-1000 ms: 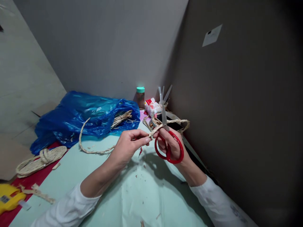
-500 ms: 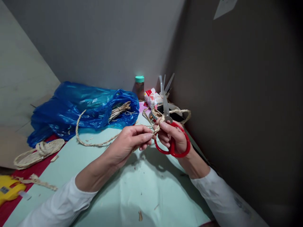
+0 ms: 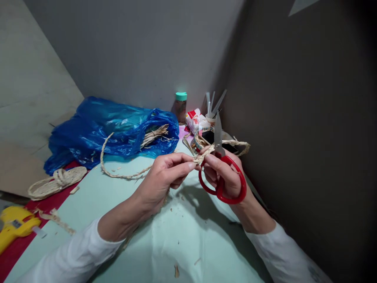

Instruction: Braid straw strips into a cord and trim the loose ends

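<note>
A pale braided straw cord [image 3: 204,154] runs between my two hands. My left hand [image 3: 171,171] pinches it between thumb and fingers, and a long tail of the cord curves away to the left on the table. My right hand [image 3: 225,173] grips the cord with thumb and fingertips. Red-handled scissors [image 3: 242,188] hang in the same hand, blades pointing up and seemingly closed together. Beyond the right hand, another stretch of braid loops out to the right. Some of my right fingers are hidden behind the scissor handles.
A blue plastic bag [image 3: 118,129] holding dry straw [image 3: 154,135] lies at the back left. Behind stand a green-lidded jar [image 3: 180,107], a tissue pack [image 3: 196,120] and a cup of glue sticks [image 3: 211,117]. A coiled braid [image 3: 59,182] and a yellow glue gun [image 3: 16,226] sit left. Walls close in behind and right.
My hands have drawn slightly apart, showing more braid between them. The scissors have tilted a little more upright with my right hand. The whole view has shifted somewhat.
</note>
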Available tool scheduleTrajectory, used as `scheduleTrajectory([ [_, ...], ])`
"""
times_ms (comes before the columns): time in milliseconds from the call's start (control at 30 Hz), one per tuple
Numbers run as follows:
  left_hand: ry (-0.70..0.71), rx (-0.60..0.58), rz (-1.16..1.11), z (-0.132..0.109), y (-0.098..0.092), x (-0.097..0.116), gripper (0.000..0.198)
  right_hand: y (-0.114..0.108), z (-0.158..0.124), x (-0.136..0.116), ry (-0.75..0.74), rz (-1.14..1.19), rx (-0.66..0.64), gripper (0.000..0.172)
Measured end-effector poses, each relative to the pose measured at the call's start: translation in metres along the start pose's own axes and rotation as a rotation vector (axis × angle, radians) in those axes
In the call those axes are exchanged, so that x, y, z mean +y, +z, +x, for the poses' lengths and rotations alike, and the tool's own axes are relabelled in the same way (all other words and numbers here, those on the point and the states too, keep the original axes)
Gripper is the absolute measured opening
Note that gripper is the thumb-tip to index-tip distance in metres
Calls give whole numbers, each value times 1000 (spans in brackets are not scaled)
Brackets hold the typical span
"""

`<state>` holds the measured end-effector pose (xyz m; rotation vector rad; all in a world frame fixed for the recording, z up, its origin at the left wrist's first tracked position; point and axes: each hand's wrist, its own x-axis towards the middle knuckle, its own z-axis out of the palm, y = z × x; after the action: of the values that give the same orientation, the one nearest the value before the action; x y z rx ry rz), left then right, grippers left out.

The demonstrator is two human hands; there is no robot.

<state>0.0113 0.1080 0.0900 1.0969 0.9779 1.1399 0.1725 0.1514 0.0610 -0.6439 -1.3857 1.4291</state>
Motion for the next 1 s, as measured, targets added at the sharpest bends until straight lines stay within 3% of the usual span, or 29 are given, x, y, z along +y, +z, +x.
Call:
scheduleTrajectory([
  [167,64,124,-24,6,-8,3,12,1,-1,3,-147,-502,144,20],
  [300,178,284,-8,9,-12,7,10,2,-2,10,-444,-944,135,9],
  [400,226,340,-2,8,-11,7,12,1,-2,14,-662,-1222,116,24],
  [500,257,321,16,5,-8,5,16,-1,-1,15,-763,-1416,175,31],
  [700,329,290,15,-1,-3,2,19,-6,0,13,-915,-1540,316,35],
  [1000,461,335,265,-14,8,7,12,-9,-1,8,-930,-1530,381,31],
])
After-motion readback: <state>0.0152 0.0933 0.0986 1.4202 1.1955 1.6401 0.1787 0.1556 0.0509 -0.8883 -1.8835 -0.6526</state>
